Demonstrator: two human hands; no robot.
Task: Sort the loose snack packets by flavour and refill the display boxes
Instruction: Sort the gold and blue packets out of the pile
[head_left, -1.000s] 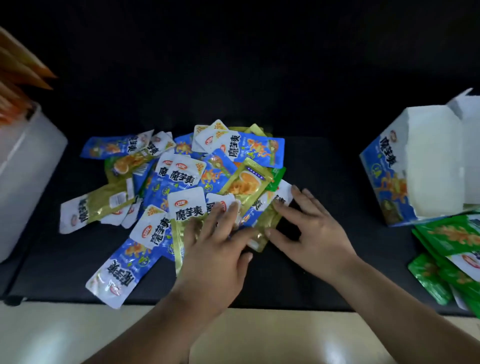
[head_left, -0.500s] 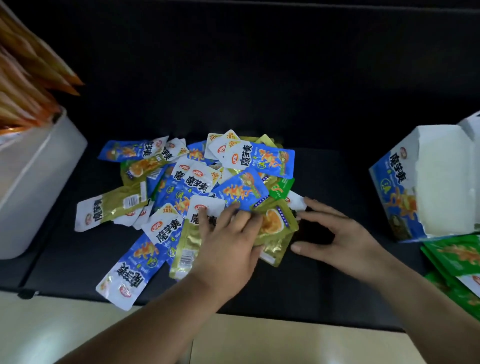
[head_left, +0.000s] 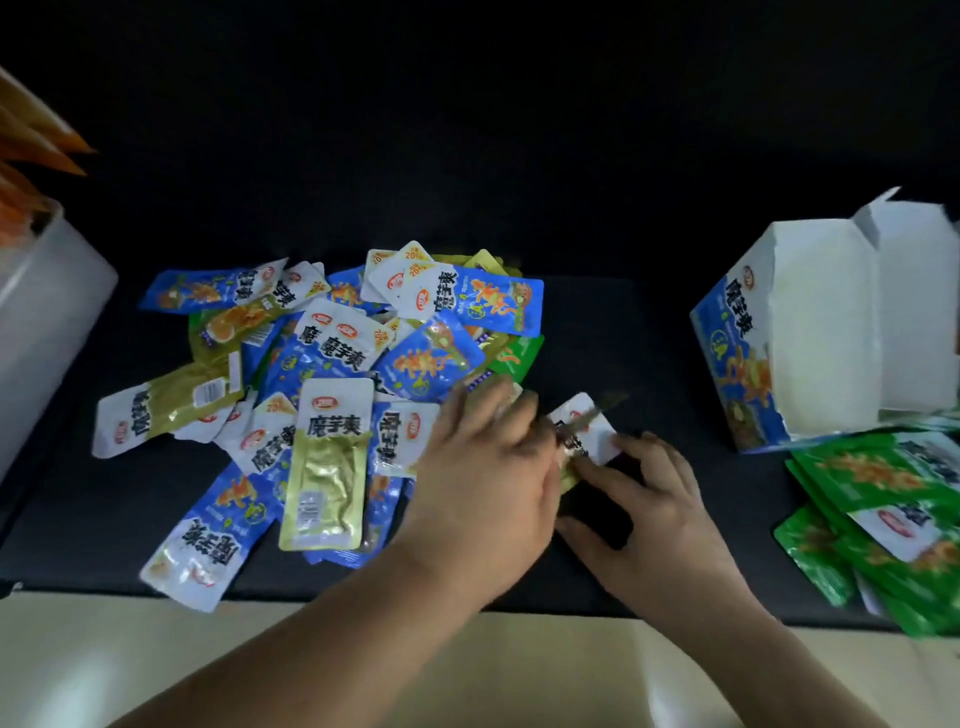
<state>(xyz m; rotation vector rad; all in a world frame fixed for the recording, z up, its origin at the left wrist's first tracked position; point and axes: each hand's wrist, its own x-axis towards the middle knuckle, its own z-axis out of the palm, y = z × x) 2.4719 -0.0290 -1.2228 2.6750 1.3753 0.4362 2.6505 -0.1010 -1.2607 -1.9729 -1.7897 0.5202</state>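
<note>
Since the earlier frame, both hands have shifted toward the right edge of the pile of loose snack packets (head_left: 337, 353), and a gold packet with a white end (head_left: 597, 441) now sits clear of that edge, between the hands.

1. Left hand (head_left: 483, 483): lies over the near right corner of the pile, against the gold packet. Its fingers are motion-blurred, so whether they grip the packet cannot be told.
2. Right hand (head_left: 654, 514): fingers extended, thumb spread wide below them. The fingertips touch the white end of the gold packet.
3. Pile: mostly blue packets, with several gold ones and one green one mixed in. It rests on a black mat (head_left: 649, 338) on the desk (head_left: 311, 665).
4. Blue display box (head_left: 737, 353): stands at the right, well apart from the pile, flaps open, white interior showing.
5. Green packets (head_left: 883, 509): stacked just in front of the box.
6. White container (head_left: 41, 322): at the left edge, holding orange packets (head_left: 36, 150).
</note>
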